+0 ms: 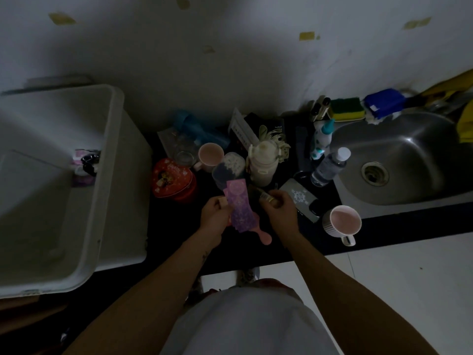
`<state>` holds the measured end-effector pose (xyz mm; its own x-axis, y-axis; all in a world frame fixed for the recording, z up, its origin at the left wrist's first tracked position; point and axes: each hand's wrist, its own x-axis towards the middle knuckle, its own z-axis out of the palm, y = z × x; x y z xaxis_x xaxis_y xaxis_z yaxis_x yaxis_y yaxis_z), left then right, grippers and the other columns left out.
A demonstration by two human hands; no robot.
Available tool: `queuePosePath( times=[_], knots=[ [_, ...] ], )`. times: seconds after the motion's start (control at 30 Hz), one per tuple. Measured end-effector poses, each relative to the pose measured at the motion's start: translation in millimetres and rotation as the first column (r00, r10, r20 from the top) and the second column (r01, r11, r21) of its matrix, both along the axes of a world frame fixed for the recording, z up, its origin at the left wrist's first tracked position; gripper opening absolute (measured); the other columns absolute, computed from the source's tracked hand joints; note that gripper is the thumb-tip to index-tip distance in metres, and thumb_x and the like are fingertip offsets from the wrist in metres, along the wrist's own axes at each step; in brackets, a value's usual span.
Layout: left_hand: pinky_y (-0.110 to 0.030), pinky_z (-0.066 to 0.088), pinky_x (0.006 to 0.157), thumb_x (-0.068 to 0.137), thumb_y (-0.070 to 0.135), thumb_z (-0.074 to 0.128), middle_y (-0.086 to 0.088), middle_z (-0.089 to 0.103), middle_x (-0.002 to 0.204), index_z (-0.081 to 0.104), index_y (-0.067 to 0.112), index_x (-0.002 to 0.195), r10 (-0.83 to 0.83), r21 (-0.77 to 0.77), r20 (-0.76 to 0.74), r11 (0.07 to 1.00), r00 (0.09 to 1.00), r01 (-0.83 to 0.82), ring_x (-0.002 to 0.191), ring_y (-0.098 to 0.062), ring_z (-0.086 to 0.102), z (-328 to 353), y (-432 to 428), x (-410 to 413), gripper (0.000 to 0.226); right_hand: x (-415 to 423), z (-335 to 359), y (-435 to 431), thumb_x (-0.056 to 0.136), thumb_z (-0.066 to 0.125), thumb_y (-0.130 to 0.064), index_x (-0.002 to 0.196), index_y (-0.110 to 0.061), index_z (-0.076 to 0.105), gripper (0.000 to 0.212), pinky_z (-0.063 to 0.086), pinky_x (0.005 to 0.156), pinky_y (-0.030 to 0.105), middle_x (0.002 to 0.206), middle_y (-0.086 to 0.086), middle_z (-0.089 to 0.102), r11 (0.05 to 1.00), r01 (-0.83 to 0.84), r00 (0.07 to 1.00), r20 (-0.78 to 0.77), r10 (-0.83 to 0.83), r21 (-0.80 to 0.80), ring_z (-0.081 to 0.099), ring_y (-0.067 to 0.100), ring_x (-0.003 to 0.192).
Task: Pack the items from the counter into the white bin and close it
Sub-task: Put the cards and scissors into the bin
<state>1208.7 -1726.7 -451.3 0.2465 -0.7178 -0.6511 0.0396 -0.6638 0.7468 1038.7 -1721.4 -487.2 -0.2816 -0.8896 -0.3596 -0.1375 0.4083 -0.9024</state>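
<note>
The white bin (107,139) stands open at the left, with a few small pink and black items (85,162) inside near its right wall. My left hand (215,213) grips a purple patterned card or flat pack (239,206) with a pink handle (265,238) poking out below it. My right hand (279,206) pinches a small dark object with a gold band (266,198). Behind the hands on the dark counter (256,252) lie a red heart tin (174,180), a pink cup (211,155), a cream bottle (263,162) and a clear bottle (330,166).
A steel sink (399,160) sits at the right, with a sponge (346,108) and a blue brush (384,102) behind it. A second pink cup (344,221) stands near the counter's front edge beside a phone-like case (303,198). White floor lies below.
</note>
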Motion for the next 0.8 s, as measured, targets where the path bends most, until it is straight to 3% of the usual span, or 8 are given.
queuePosePath(
  times=[0.17,0.33,0.43,0.53,0.67,0.73,0.8],
  knots=[
    [-0.032,0.051,0.068,0.087,0.005,0.065,-0.006,0.065,0.092,0.060,0.021,0.087,-0.018,-0.001,0.000,1.000,1.000,0.018,0.080,-0.020,0.061,2.4,-4.0,-10.9,0.017,-14.7,14.4,-4.5,0.078,0.078,-0.031,0.099,-0.014,0.068,0.029,0.058,0.080,0.036,0.096,0.007,0.072,0.946,0.315,0.925,0.200,-0.323,0.072,0.069,0.022,0.089],
    [-0.037,0.051,0.074,0.087,0.004,0.064,-0.007,0.064,0.092,0.060,0.020,0.087,-0.028,-0.011,-0.013,1.000,1.000,0.028,0.084,-0.023,0.061,2.6,-5.0,-16.5,0.016,-23.8,20.4,-11.0,0.086,0.064,-0.032,0.092,-0.014,0.066,0.020,0.051,0.075,0.032,0.088,0.004,0.070,0.933,0.357,0.929,0.087,-0.359,0.040,0.065,0.019,0.082],
    [-0.035,0.051,0.071,0.088,0.003,0.064,-0.005,0.064,0.089,0.060,0.020,0.085,-0.027,-0.012,-0.024,1.000,0.999,0.027,0.080,-0.020,0.060,0.7,-4.2,-18.1,0.017,-26.4,18.3,-9.7,0.085,0.063,-0.026,0.086,-0.015,0.061,0.011,0.048,0.063,0.027,0.080,0.002,0.066,0.954,0.287,0.957,0.011,-0.288,0.083,0.061,0.017,0.074],
    [-0.028,0.052,0.062,0.088,0.003,0.064,-0.003,0.065,0.088,0.060,0.020,0.087,-0.018,-0.017,-0.029,1.000,0.999,0.018,0.075,-0.015,0.062,-2.6,-3.5,-17.5,0.018,-27.2,4.0,-5.8,0.080,0.063,-0.016,0.086,-0.004,0.063,0.013,0.047,0.052,0.021,0.076,0.009,0.067,0.973,0.182,0.983,-0.017,-0.182,0.142,0.059,0.015,0.064],
    [-0.031,0.053,0.067,0.088,0.004,0.065,-0.005,0.067,0.094,0.062,0.016,0.095,-0.035,-0.018,-0.025,0.999,0.999,0.034,0.082,-0.019,0.064,-4.8,-0.1,-16.9,0.015,-30.2,-11.3,-1.9,0.084,0.066,-0.015,0.100,-0.005,0.060,0.020,0.053,0.078,0.039,0.095,0.015,0.065,0.971,-0.008,0.990,-0.135,0.041,0.240,0.062,0.026,0.086],
    [-0.033,0.053,0.069,0.088,0.004,0.066,-0.005,0.066,0.095,0.061,0.013,0.101,-0.035,-0.021,-0.029,0.999,0.999,0.035,0.085,-0.021,0.063,-4.0,0.5,-17.2,0.016,-30.2,-13.2,-0.5,0.084,0.068,-0.020,0.094,-0.007,0.059,0.019,0.052,0.079,0.039,0.090,0.010,0.063,0.967,-0.057,0.967,-0.227,0.115,0.247,0.060,0.024,0.085],
    [-0.033,0.053,0.068,0.088,0.004,0.066,-0.005,0.066,0.093,0.061,0.012,0.101,-0.032,-0.023,-0.035,0.999,0.999,0.031,0.085,-0.022,0.064,-3.7,1.2,-17.3,0.016,-28.1,-11.8,1.0,0.082,0.071,-0.023,0.072,-0.014,0.054,0.021,0.049,0.070,0.036,0.074,0.003,0.058,0.967,-0.097,0.945,-0.283,0.163,0.235,0.056,0.018,0.071]
  ],
)
